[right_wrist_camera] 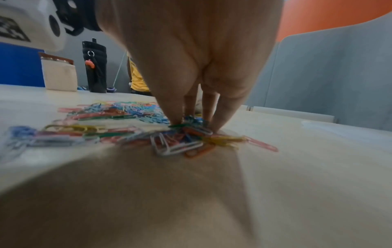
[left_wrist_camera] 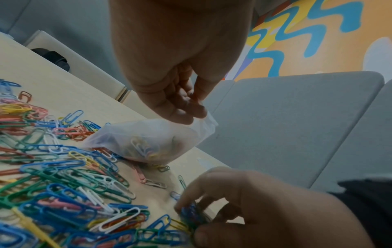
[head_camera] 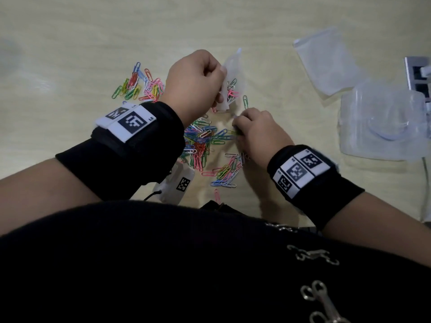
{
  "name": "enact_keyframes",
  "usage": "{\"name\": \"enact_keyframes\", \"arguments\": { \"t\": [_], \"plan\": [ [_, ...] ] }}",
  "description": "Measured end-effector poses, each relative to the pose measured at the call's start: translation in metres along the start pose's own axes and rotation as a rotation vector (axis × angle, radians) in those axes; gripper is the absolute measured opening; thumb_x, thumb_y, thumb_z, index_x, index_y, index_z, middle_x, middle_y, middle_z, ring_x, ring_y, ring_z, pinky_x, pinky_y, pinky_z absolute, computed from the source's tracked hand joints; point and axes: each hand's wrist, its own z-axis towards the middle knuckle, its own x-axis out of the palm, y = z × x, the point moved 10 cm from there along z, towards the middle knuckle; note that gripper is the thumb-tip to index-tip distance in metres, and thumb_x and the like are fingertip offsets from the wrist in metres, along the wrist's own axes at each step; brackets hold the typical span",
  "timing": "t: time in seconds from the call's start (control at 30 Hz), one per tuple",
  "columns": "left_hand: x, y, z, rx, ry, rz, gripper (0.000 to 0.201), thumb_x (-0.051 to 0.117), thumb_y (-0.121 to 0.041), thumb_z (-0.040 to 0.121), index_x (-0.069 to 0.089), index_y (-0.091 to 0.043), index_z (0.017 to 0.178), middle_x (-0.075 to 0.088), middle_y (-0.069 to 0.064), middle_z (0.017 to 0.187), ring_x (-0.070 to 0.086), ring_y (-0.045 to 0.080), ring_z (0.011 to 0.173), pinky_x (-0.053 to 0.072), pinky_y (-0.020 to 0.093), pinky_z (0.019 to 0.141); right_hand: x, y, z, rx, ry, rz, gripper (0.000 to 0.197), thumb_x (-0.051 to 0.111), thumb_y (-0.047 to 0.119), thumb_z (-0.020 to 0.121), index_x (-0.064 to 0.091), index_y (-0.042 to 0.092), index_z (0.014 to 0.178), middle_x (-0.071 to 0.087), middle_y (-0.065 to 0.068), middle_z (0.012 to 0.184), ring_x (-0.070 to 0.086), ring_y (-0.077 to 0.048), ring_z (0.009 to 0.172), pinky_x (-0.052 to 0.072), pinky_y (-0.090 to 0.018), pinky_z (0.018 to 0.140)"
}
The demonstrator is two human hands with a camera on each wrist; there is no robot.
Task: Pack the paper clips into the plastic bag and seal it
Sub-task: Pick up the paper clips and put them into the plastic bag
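Coloured paper clips point(head_camera: 200, 141) lie in a loose heap on the pale table point(head_camera: 70, 31), with a smaller heap point(head_camera: 142, 86) further back. My left hand point(head_camera: 198, 78) pinches the top edge of a small clear plastic bag point(head_camera: 229, 87) that hangs just above the table with several clips inside; the same bag point(left_wrist_camera: 152, 142) shows in the left wrist view. My right hand point(head_camera: 251, 131) reaches down into the heap's right edge, its fingertips point(right_wrist_camera: 178, 120) closing on a small bunch of clips point(left_wrist_camera: 191, 216).
More empty clear bags point(head_camera: 331, 64) lie at the back right. A clear plastic box point(head_camera: 382, 122) sits at the right edge, beside a grey socket panel point(head_camera: 417, 75). A white tagged device point(head_camera: 177, 183) lies under my left wrist.
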Motion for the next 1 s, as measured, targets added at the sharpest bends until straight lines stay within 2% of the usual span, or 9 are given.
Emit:
{"name": "enact_keyframes", "arguments": {
  "t": [0.1, 0.23, 0.33, 0.43, 0.6, 0.7, 0.83, 0.9, 1.0],
  "plan": [
    [0.006, 0.001, -0.002, -0.01, 0.047, -0.001, 0.013, 0.056, -0.019, 0.092, 0.058, -0.011, 0.081, 0.063, -0.007, 0.048, 0.071, 0.033, 0.066, 0.059, 0.053, 0.065, -0.004, -0.01, -0.003, 0.046, -0.017, 0.025, 0.022, 0.055, 0.006, 0.086, 0.058, 0.008, 0.108, 0.052, -0.015, 0.111, 0.049, -0.035, 0.099, 0.049, -0.043, 0.078],
    [0.013, 0.0, -0.005, -0.016, 0.109, 0.037, 0.017, 0.059, -0.019, 0.09, 0.058, -0.018, 0.073, 0.066, -0.007, 0.052, 0.072, 0.036, 0.07, 0.059, 0.056, 0.066, -0.019, -0.025, -0.002, 0.141, -0.038, 0.115, 0.019, 0.057, 0.011, 0.087, 0.063, 0.013, 0.105, 0.058, -0.013, 0.107, 0.056, -0.033, 0.098, 0.042, -0.033, 0.079],
    [0.015, 0.002, -0.007, -0.033, 0.133, 0.068, 0.019, 0.06, -0.018, 0.091, 0.06, -0.019, 0.072, 0.066, -0.004, 0.054, 0.074, 0.033, 0.072, 0.06, 0.054, 0.068, -0.031, -0.046, -0.002, 0.284, -0.106, 0.272, 0.02, 0.065, 0.02, 0.083, 0.067, 0.015, 0.103, 0.067, -0.007, 0.102, 0.06, -0.025, 0.098, 0.043, -0.026, 0.08],
    [0.016, 0.004, -0.007, -0.042, 0.137, 0.091, 0.021, 0.061, -0.017, 0.091, 0.059, -0.02, 0.071, 0.067, -0.004, 0.055, 0.074, 0.031, 0.072, 0.061, 0.051, 0.069, -0.038, -0.067, -0.006, 0.432, -0.198, 0.578, 0.019, 0.072, 0.017, 0.077, 0.071, 0.016, 0.096, 0.066, 0.007, 0.076, 0.063, -0.006, 0.072, 0.049, -0.018, 0.072],
    [0.021, 0.004, -0.007, -0.028, 0.155, 0.129, 0.027, 0.06, -0.017, 0.09, 0.057, -0.022, 0.064, 0.067, -0.004, 0.054, 0.074, 0.031, 0.071, 0.061, 0.047, 0.071, -0.066, -0.061, -0.006, 0.464, -0.346, 1.085, 0.015, 0.071, 0.005, 0.078, 0.067, 0.01, 0.092, 0.065, -0.001, 0.071, 0.066, -0.017, 0.069, 0.061, -0.036, 0.077],
    [0.026, 0.003, -0.01, -0.011, 0.187, 0.122, 0.025, 0.057, -0.017, 0.092, 0.057, -0.021, 0.067, 0.067, -0.002, 0.058, 0.073, 0.033, 0.073, 0.061, 0.047, 0.071, -0.075, -0.04, 0.003, 0.386, -0.288, 1.052, 0.016, 0.072, 0.01, 0.078, 0.067, 0.012, 0.092, 0.068, -0.002, 0.074, 0.068, -0.017, 0.069, 0.061, -0.037, 0.076],
    [0.018, 0.006, -0.009, -0.015, 0.147, 0.058, 0.017, 0.053, -0.019, 0.095, 0.058, -0.011, 0.082, 0.065, 0.002, 0.065, 0.071, 0.034, 0.076, 0.061, 0.048, 0.07, -0.08, -0.023, 0.009, 0.319, -0.243, 0.87, 0.026, 0.065, 0.019, 0.084, 0.065, 0.014, 0.11, 0.068, 0.001, 0.09, 0.072, -0.016, 0.076, 0.06, -0.035, 0.077],
    [0.012, 0.009, -0.008, -0.012, 0.116, 0.039, 0.016, 0.052, -0.02, 0.095, 0.059, -0.008, 0.087, 0.065, 0.001, 0.064, 0.07, 0.035, 0.075, 0.06, 0.05, 0.07, -0.087, -0.02, 0.01, 0.291, -0.3, 0.872, 0.018, 0.06, 0.016, 0.086, 0.064, 0.017, 0.103, 0.066, 0.003, 0.085, 0.072, -0.018, 0.075, 0.06, -0.038, 0.073],
    [0.001, 0.011, -0.007, 0.004, 0.064, 0.011, 0.016, 0.049, -0.026, 0.092, 0.056, -0.017, 0.081, 0.065, 0.001, 0.069, 0.064, 0.029, 0.072, 0.058, 0.05, 0.075, -0.095, -0.023, 0.013, 0.29, -0.381, 0.864, 0.01, 0.055, 0.018, 0.086, 0.062, 0.026, 0.088, 0.061, 0.009, 0.075, 0.07, -0.02, 0.075, 0.06, -0.041, 0.07]
  ]
}}
